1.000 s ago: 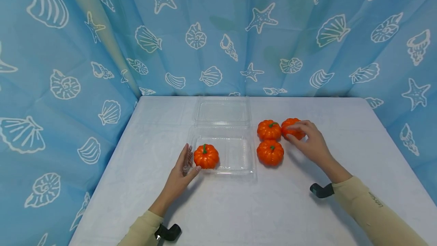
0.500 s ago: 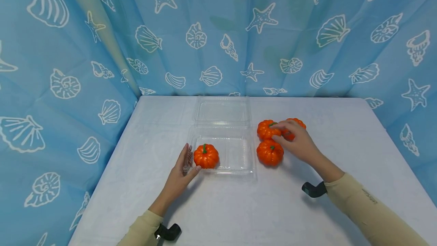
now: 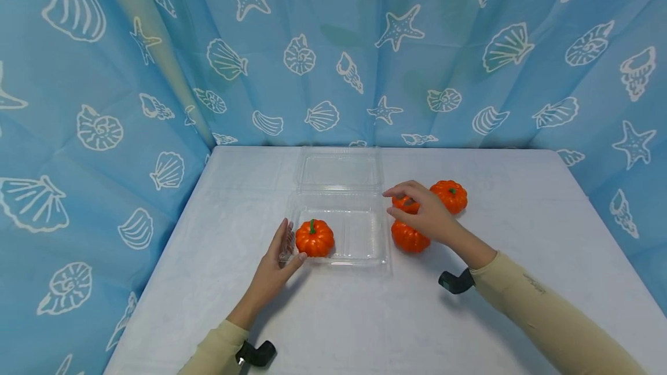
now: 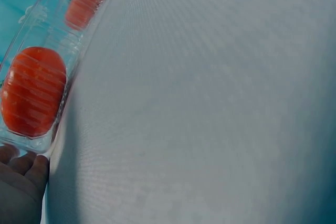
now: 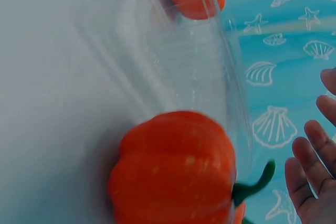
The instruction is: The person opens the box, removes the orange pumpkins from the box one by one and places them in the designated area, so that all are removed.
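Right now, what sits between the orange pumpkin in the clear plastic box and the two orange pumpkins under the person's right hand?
In the head view, only the bare floor and right wall of the clear plastic box lie between the boxed pumpkin and the two pumpkins under the right hand.

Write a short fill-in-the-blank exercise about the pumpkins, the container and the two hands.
1. The clear container holds ____ pumpkin.
2. Outside the container, ____ pumpkins sit on the white table.
3. The left hand rests against the container's ____ end.
4. The right hand hovers over the pumpkins on the container's ____ side.

Missing words: one; three; left; right
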Demonstrator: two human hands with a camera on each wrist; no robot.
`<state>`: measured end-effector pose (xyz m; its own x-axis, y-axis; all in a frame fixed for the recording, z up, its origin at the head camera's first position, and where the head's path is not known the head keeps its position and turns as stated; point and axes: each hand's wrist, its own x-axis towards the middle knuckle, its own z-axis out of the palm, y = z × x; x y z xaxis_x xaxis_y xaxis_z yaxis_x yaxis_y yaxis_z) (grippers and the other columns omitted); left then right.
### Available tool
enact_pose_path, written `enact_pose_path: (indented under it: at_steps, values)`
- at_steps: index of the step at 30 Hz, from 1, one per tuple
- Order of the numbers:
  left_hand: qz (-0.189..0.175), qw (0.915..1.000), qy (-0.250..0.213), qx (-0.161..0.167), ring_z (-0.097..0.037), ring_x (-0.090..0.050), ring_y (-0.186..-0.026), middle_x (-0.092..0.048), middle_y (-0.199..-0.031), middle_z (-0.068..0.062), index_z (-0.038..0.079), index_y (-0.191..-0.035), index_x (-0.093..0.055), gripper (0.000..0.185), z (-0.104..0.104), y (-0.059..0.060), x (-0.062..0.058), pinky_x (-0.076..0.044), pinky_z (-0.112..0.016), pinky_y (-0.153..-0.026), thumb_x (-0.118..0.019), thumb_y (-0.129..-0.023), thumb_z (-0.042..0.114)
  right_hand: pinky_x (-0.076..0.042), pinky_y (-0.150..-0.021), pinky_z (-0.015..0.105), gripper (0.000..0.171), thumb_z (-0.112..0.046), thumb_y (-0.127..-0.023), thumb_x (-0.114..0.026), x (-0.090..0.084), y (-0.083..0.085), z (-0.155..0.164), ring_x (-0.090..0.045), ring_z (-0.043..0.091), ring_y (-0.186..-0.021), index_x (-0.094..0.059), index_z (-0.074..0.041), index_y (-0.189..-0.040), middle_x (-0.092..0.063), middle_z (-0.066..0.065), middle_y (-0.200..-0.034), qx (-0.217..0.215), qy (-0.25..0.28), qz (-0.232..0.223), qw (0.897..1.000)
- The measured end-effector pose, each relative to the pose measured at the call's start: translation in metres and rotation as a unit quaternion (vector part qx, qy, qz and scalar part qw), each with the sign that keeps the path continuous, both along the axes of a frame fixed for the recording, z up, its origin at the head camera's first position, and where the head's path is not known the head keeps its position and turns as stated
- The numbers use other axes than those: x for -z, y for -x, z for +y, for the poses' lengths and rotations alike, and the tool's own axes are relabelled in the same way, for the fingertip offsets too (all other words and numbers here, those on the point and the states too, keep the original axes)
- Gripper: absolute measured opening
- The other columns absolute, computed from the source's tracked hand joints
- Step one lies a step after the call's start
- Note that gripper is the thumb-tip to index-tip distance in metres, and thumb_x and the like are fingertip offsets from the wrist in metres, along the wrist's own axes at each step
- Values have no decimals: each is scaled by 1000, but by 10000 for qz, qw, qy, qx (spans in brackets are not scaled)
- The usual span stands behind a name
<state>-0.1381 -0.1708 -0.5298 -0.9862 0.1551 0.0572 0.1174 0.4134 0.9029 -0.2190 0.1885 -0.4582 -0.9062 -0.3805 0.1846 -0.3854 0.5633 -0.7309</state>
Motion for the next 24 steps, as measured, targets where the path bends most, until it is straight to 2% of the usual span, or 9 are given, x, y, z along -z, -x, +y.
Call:
enact_pose_path:
  at_steps: [7, 13, 18, 24]
  values:
    - [59, 10000, 8, 11, -29, -28, -151, -29, -166, -9, 15, -165, -15, 90, 0, 1, 2, -28, -52, -117, -71, -97, 32, -53, -95, 47, 37, -27, -95, -73, -2, 9, -18, -58, 29, -116, -66, -20, -130, -62, -1, -129, -398, -5, -58, 9992]
    - [63, 10000, 5, -11, -28, -30, -151, -30, -165, -8, 15, -165, -15, 90, 1, 0, 0, -30, -53, -116, -71, -96, 32, -52, -96, 51, 38, -27, -96, -72, -3, 13, -35, -57, 30, -115, -65, -16, -131, -61, 5, -129, -707, 180, -173, 9972]
    - [41, 10000, 15, -12, -27, -30, -151, -31, -165, -7, 15, -165, -16, 89, 2, 0, 0, -30, -52, -117, -71, -96, 31, -52, -98, 54, 38, -28, -95, -73, -2, 14, -50, -57, 34, -118, -65, -17, -131, -61, 6, -130, -880, 244, -277, 9954]
    - [66, 9999, 78, -15, -29, -30, -151, -30, -166, -8, 15, -165, -15, 90, 1, 1, 1, -31, -53, -115, -71, -97, 32, -53, -99, 49, 37, -25, -95, -74, -6, 20, -67, -59, 25, -115, -67, -15, -130, -62, -1, -124, -1068, 288, -192, 9937]
